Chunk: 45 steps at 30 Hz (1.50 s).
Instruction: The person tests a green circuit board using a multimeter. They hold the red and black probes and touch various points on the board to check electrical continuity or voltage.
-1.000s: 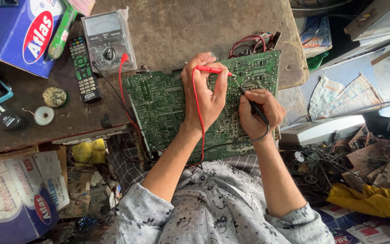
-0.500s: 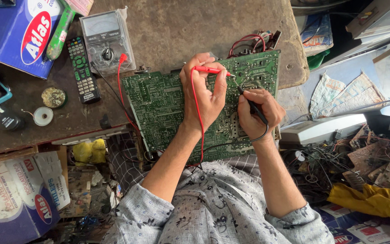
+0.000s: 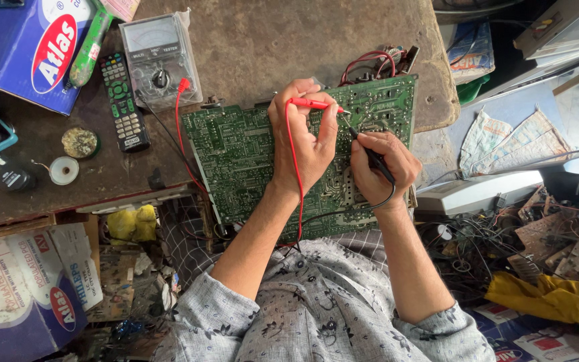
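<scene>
My left hand (image 3: pixel 306 144) pinches the red probe (image 3: pixel 313 104), my right hand (image 3: pixel 383 167) the black probe (image 3: pixel 370 155) — both tips sit on the green board (image 3: pixel 249 154), which juts past the table (image 3: pixel 269 40) edge. Testing looks midway; the meter (image 3: pixel 159 60) waits.

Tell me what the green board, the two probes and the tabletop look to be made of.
Green circuit board: rigid laminate, it seems, with semi-gloss green coating and fine pale tracks. Red probe in the left hand and black probe in the right hand: smooth moulded plastic, apparently. Tabletop: worn, matte brown, likely wood or board.
</scene>
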Motion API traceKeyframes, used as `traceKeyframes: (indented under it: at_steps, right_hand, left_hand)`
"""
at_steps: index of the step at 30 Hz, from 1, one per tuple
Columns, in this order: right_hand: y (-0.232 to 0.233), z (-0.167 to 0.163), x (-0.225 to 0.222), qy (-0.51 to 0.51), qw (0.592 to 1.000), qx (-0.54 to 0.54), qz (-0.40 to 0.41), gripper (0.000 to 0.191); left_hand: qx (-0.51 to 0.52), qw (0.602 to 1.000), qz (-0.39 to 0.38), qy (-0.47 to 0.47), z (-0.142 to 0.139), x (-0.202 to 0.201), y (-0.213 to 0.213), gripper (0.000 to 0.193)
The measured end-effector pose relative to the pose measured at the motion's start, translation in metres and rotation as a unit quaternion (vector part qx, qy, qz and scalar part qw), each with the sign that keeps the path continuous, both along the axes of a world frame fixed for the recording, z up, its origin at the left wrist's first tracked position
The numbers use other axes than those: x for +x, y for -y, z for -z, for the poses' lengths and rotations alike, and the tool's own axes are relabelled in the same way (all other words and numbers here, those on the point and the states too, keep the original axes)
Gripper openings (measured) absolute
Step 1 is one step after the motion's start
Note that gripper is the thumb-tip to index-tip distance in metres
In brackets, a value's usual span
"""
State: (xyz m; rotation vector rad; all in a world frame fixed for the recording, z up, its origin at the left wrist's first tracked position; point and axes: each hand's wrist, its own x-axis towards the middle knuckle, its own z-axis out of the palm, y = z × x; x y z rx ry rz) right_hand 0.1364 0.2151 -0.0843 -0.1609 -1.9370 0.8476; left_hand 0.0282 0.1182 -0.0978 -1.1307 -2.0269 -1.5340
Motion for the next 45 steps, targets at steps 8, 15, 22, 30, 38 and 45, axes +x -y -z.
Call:
traceKeyframes:
  at_steps: [8, 15, 22, 30, 38, 45]
  right_hand:
    - [0.000, 0.001, -0.001, 0.008, 1.000, 0.009, 0.002, 0.015]
    - [-0.002, 0.001, -0.002, 0.013, 1.000, 0.000, 0.013, 0.016]
    - [-0.004, 0.002, 0.001, 0.000, 0.999, -0.035, 0.020, 0.016]
    - [-0.004, 0.000, 0.001, -0.004, 0.999, -0.036, -0.006, 0.015]
    - [-0.004, 0.002, 0.001, -0.001, 0.999, -0.035, -0.006, 0.016]
    - [-0.006, 0.001, 0.002, 0.001, 0.999, -0.032, -0.019, 0.015]
  left_hand:
    - [-0.002, 0.999, -0.003, 0.036, -0.003, 0.000, -0.001, 0.030]
    - [0.005, 0.999, 0.014, 0.032, -0.004, -0.001, 0.001, 0.025]
    - [0.090, 0.992, 0.041, 0.074, 0.004, 0.002, 0.012, 0.035]
    - [0.036, 0.999, -0.012, 0.023, 0.006, 0.004, 0.022, 0.031]
    - [0.042, 0.999, -0.008, 0.014, 0.003, 0.003, 0.022, 0.029]
    - [0.036, 0.999, -0.022, 0.002, 0.005, 0.003, 0.019, 0.031]
